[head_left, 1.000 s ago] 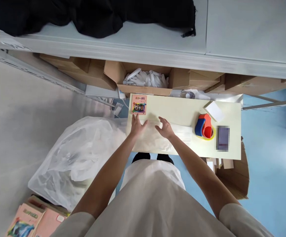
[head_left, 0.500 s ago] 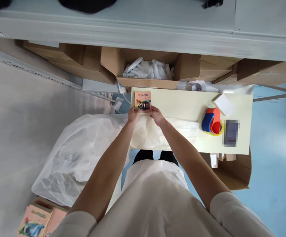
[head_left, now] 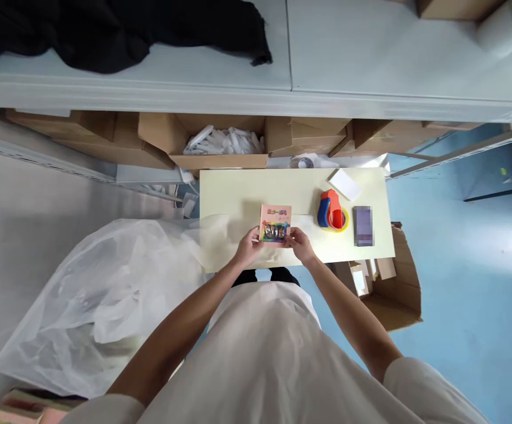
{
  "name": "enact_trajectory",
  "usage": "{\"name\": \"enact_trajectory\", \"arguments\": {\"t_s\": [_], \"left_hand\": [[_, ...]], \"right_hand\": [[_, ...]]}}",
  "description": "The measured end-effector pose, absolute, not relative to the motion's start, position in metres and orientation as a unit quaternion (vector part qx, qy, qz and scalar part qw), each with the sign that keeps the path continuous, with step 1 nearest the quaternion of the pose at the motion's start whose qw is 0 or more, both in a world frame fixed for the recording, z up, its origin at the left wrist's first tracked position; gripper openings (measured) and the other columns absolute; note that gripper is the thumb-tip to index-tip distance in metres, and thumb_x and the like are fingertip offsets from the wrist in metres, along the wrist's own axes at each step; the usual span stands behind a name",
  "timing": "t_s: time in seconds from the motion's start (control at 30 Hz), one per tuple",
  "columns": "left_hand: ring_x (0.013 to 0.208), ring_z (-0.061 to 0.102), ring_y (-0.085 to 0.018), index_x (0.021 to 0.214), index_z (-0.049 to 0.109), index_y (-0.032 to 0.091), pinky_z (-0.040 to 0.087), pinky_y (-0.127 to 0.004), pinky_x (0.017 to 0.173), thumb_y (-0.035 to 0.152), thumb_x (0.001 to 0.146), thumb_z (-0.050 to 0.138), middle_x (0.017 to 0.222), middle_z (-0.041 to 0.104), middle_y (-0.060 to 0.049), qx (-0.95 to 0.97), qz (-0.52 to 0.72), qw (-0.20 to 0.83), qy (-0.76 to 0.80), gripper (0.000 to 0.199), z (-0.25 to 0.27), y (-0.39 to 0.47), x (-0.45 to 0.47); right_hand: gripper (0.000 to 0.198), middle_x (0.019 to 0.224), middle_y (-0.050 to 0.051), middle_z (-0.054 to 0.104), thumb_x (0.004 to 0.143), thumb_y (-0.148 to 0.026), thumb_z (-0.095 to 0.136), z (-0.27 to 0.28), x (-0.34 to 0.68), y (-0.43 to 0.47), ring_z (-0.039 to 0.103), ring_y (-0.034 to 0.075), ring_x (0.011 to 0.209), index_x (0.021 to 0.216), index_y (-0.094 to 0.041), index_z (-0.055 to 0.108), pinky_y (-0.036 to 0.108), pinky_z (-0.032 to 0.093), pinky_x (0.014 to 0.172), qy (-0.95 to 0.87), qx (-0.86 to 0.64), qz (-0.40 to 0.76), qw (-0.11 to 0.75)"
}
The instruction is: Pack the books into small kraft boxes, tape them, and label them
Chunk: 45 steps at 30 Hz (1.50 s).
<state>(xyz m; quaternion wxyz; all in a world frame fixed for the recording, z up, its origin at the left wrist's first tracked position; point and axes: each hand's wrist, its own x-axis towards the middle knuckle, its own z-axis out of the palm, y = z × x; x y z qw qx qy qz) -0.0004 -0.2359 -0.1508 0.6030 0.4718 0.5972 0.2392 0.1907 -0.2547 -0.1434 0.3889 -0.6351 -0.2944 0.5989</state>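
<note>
Both of my hands grip a small pink book [head_left: 276, 215] with a rainbow-edged picture on its cover. My left hand [head_left: 250, 246] is closed on its left lower edge, and my right hand [head_left: 299, 244] pinches its right lower corner. The book is over the cream tabletop [head_left: 233, 182], close to my body. Flat white plastic [head_left: 215, 235] lies on the table by my left hand. To the right of my right hand stands a red and blue tape dispenser [head_left: 333, 211] with a yellow-edged roll.
A white card stack [head_left: 345, 184] and a blurred dark rectangular object [head_left: 363, 226] lie on the table's right side. Behind is an open carton [head_left: 218, 161] of white packets. A large clear plastic bag [head_left: 106, 282] sits left, with pink books [head_left: 15, 415] below. Another carton [head_left: 397, 297] stands right.
My hands have brought the book away from the table's back left part, nearer to my body and to the right. The camera view has shifted rightward.
</note>
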Motion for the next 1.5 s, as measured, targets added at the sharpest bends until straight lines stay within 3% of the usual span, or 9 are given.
{"name": "enact_trajectory", "arguments": {"t_s": [0.1,0.4,0.5,0.63,0.73,0.93,1.03,1.13,1.5], "left_hand": [[0.079,0.062,-0.016,0.125,0.051,0.015,0.051,-0.030,0.075,0.018,0.070,0.062,0.095,0.065,-0.007,0.482,0.209,0.599,0.604,0.056,-0.165,-0.255,0.037],[0.098,0.058,-0.022,0.119,0.054,0.015,0.047,-0.036,0.088,0.014,0.067,0.061,0.100,0.063,-0.009,0.514,0.154,0.559,0.631,0.052,-0.181,-0.274,0.086],[0.111,0.052,-0.025,0.125,0.050,0.012,0.042,-0.038,0.096,0.016,0.069,0.059,0.108,0.059,-0.013,0.545,0.119,0.517,0.650,0.056,-0.182,-0.279,0.091],[0.127,0.037,-0.029,0.135,0.038,0.012,0.032,-0.044,0.105,0.017,0.073,0.057,0.127,0.047,-0.017,0.627,0.075,0.419,0.652,0.065,-0.180,-0.287,0.095],[0.130,0.034,-0.030,0.137,0.034,0.015,0.029,-0.047,0.106,0.017,0.075,0.055,0.137,0.039,-0.017,0.689,0.040,0.390,0.609,0.066,-0.176,-0.292,0.095],[0.127,0.036,-0.033,0.138,0.032,0.015,0.036,-0.044,0.100,0.019,0.075,0.057,0.140,0.032,-0.018,0.714,-0.049,0.367,0.595,0.068,-0.167,-0.294,0.095],[0.127,0.035,-0.034,0.139,0.030,0.017,0.036,-0.045,0.099,0.021,0.076,0.058,0.142,0.030,-0.019,0.712,-0.051,0.368,0.596,0.069,-0.168,-0.296,0.095],[0.130,0.032,-0.035,0.139,0.030,0.014,0.034,-0.048,0.101,0.022,0.075,0.057,0.143,0.028,-0.021,0.710,-0.017,0.375,0.596,0.069,-0.176,-0.299,0.096],[0.138,0.022,-0.033,0.139,0.032,0.012,0.025,-0.051,0.108,0.024,0.075,0.058,0.147,0.024,-0.021,0.732,0.120,0.413,0.528,0.070,-0.191,-0.286,0.102]], "right_hand": [[0.037,0.070,-0.002,0.056,0.066,-0.051,0.060,-0.156,0.220,-0.285,0.057,0.013,0.059,0.083,-0.020,0.051,0.031,0.052,0.058,-0.302,-0.692,0.561,0.339],[0.014,0.077,0.001,0.064,0.073,-0.024,0.050,-0.198,0.252,-0.290,0.059,0.015,0.071,0.084,-0.021,0.056,0.031,0.051,0.069,-0.369,-0.747,0.498,0.240],[0.019,0.083,0.004,0.065,0.072,-0.019,0.050,-0.198,0.255,-0.290,0.061,0.018,0.081,0.090,-0.020,0.058,0.034,0.049,0.080,-0.404,-0.748,0.478,0.220],[0.040,0.114,0.015,0.057,0.070,-0.020,0.055,-0.193,0.263,-0.303,0.050,0.026,0.112,0.110,-0.015,0.055,0.044,0.037,0.099,-0.473,-0.762,0.386,0.217],[0.055,0.125,0.019,0.049,0.070,-0.024,0.056,-0.194,0.269,-0.315,0.043,0.030,0.121,0.123,-0.014,0.046,0.050,0.035,0.101,-0.494,-0.775,0.310,0.243],[0.069,0.118,0.017,0.055,0.065,-0.033,0.063,-0.201,0.262,-0.301,0.061,0.023,0.087,0.128,-0.016,0.040,0.039,0.050,0.076,-0.349,-0.777,0.431,0.299],[0.047,0.088,0.005,0.065,0.062,-0.033,0.063,-0.203,0.261,-0.286,0.060,0.017,0.072,0.106,-0.019,0.055,0.030,0.050,0.063,-0.317,-0.760,0.488,0.288],[0.024,0.064,-0.003,0.060,0.058,-0.033,0.064,-0.203,0.261,-0.279,0.056,0.015,0.061,0.076,-0.020,0.055,0.027,0.046,0.055,-0.331,-0.753,0.498,0.276],[0.018,0.065,-0.001,0.060,0.063,-0.033,0.058,-0.193,0.271,-0.268,0.053,0.014,0.058,0.072,-0.021,0.047,0.026,0.043,0.052,-0.336,-0.778,0.445,0.289]]}}
